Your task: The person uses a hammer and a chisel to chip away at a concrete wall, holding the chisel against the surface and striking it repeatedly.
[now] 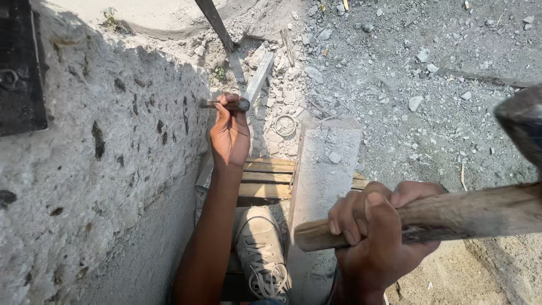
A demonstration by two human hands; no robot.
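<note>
Reaching forward with the arm straight, the left hand (230,134) pinches a steel chisel (227,104) against the concrete wall (101,158), while the right hand (375,237) grips a raised hammer's wooden handle (451,216).

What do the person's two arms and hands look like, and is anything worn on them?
Both are bare. The left hand and its long, slim forearm show no glove, sleeve, watch or ring. The right hand is bare too, with no glove and no ring on the fingers; its wrist is cut off by the picture's edge.

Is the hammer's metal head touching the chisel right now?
Apart. The head view shows the hammer head raised at the right edge, with rubble-strewn ground between it and the chisel.
</note>
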